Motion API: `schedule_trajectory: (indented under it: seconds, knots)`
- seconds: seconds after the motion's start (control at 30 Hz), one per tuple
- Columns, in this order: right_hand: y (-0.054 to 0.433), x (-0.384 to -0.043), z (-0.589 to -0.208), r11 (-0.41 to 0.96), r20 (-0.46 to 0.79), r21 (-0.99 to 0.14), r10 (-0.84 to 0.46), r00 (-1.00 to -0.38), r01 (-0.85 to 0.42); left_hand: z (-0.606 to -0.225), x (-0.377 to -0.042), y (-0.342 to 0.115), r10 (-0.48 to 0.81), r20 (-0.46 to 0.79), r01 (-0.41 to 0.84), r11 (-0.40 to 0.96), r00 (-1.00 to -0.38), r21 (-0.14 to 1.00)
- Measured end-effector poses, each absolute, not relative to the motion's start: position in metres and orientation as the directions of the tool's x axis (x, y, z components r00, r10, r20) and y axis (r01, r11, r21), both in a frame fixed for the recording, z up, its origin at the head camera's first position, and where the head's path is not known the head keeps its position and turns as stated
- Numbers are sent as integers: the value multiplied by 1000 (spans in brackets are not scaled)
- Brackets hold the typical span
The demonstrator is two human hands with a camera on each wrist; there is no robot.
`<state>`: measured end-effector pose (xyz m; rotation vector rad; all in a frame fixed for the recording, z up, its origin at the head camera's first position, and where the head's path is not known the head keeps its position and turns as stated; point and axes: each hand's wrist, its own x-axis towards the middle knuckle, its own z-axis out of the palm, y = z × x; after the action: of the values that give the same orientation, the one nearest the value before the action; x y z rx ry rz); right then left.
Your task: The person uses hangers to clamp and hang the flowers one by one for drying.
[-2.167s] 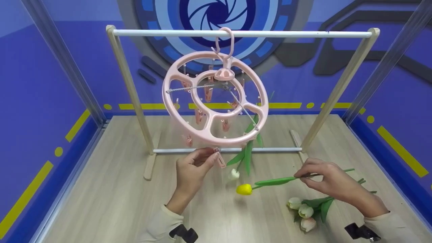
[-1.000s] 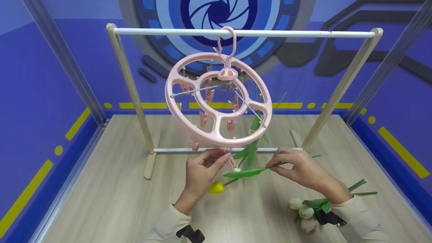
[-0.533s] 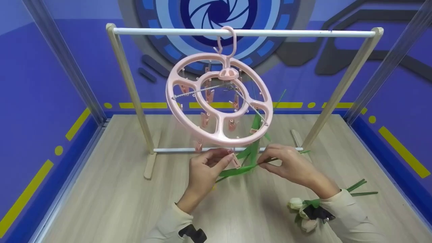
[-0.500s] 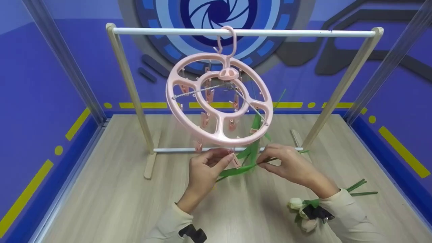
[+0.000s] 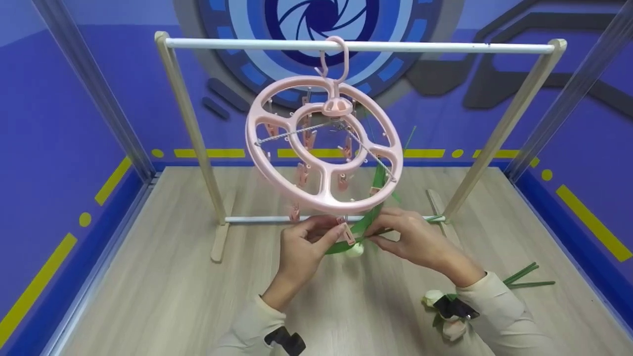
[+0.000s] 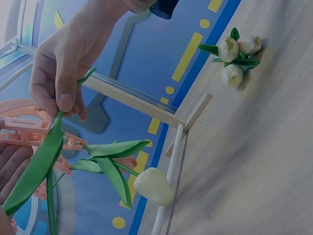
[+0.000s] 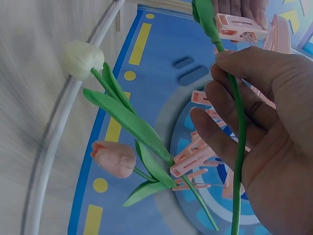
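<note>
A round pink clip hanger (image 5: 326,200) hangs tilted from a white bar. My left hand (image 5: 307,244) pinches one of its clothespins (image 5: 348,234) below the front rim. My right hand (image 5: 413,240) pinches the stem of a tulip, whose green leaf (image 6: 36,169) crosses in front of that clothespin in the left wrist view; its yellow bloom is hidden behind my left hand in the head view. Beyond, a white tulip (image 7: 83,59) and a pale pink tulip (image 7: 115,159) hang head down from other clothespins, near my right fingers.
A wooden rack with a white top bar (image 5: 435,47) and a lower bar (image 5: 257,219) stands on the wood-patterned table (image 5: 163,287). Several pale tulips (image 6: 232,74) lie at the right, partly under my right sleeve. Blue patterned walls (image 5: 49,148) enclose the sides and back.
My right hand has moved left, bringing the tulip's leaf and stem to the clothespin; its yellow bloom has passed behind my left hand. My left hand, still pinching the clothespin, has shifted slightly right.
</note>
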<state>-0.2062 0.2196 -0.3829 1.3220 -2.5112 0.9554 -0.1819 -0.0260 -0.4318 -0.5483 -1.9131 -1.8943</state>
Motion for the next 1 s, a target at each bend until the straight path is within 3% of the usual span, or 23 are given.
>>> schedule_trajectory:
  seconds: [0.2,0.5,1.0]
  knots:
    - [215,-206,-383,417,405,-462,-686,-605,-782,-432,-183,-27,13,528,528,18,-849,849]
    - [208,-208,-389,405,472,-377,-690,-549,-833,-432,-183,-26,28,525,525,-14,-851,851]
    - [205,-206,-388,384,491,-371,-692,-529,-846,-432,-182,-26,35,528,528,-8,-848,849]
